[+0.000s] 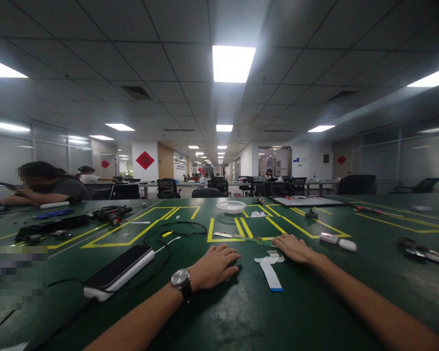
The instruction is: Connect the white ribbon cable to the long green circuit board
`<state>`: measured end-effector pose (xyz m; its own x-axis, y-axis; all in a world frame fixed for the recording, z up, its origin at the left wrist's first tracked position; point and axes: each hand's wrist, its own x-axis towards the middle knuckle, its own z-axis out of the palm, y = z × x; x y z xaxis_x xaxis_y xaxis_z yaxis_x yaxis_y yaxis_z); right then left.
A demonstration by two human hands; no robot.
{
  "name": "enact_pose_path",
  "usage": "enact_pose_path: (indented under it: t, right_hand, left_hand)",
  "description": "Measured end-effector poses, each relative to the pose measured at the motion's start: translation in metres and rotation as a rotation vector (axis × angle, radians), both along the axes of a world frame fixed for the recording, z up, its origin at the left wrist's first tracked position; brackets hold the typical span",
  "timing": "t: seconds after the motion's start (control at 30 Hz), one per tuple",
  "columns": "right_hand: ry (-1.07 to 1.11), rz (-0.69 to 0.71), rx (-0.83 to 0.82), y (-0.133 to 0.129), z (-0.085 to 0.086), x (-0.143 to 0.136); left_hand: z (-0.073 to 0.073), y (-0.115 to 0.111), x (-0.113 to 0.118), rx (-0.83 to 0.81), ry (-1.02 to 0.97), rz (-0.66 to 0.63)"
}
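My left hand rests palm down over the green table, fingers stretched out, holding nothing; its wrist wears a watch. Ahead of it lies a thin strip, a narrow green circuit board with a whitish end to the left. My right hand is palm down at the board's right end, fingertips touching it and laid out rather than wrapped round it. Just below that hand lies a bent white flat ribbon cable with a blue tip.
On the left are a phone on a white block, a black cord and dark tools. A white basket stands ahead. Right are a pink-and-white object and a screwdriver. A person leans on the table's far left.
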<state>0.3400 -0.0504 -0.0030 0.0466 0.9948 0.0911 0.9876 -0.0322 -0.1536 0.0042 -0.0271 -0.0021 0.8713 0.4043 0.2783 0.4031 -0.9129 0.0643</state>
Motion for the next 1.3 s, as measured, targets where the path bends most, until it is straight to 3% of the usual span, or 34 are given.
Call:
enact_pose_path:
  t: [0.13, 0.23, 0.47, 0.6, 0.77, 0.87, 0.97, 1.07, 1.13, 1.3]
  right_hand:
    - [-0.068, -0.015, 0.007, 0.002, -0.002, -0.009]
    - [-0.076, 0.053, -0.004, 0.003, -0.003, -0.011]
    - [0.103, 0.411, 0.012, -0.006, 0.005, -0.022]
    - [0.262, 0.612, -0.019, -0.017, 0.010, -0.047]
    - [0.366, 0.764, -0.006, -0.029, 0.015, -0.076]
    - [0.284, 0.658, 0.113, -0.027, 0.017, -0.078]
    - [0.075, 0.292, 0.262, -0.019, 0.015, -0.064]
    - [-0.090, 0.023, 0.238, -0.012, 0.010, -0.046]
    - [-0.126, 0.012, 0.173, -0.011, 0.006, -0.039]
    - [0.008, 0.236, 0.135, -0.019, 0.008, -0.051]
  left_hand:
    - [-0.001, 0.003, 0.000, 0.039, -0.036, -0.002]
    - [0.002, 0.006, -0.001, 0.077, -0.067, 0.012]
    - [0.012, 0.003, -0.003, 0.058, -0.092, 0.030]
    - [0.007, 0.003, -0.001, 0.039, -0.052, -0.024]
    - [0.001, 0.002, 0.001, -0.030, -0.020, -0.139]
    - [0.001, -0.001, 0.001, -0.061, -0.011, -0.183]
    - [0.001, -0.004, 0.001, -0.081, -0.003, -0.188]
    - [0.001, -0.007, 0.002, -0.096, 0.006, -0.198]
    - [0.001, -0.008, 0.003, -0.095, 0.017, -0.201]
    - [0.000, -0.008, 0.004, -0.071, 0.027, -0.186]
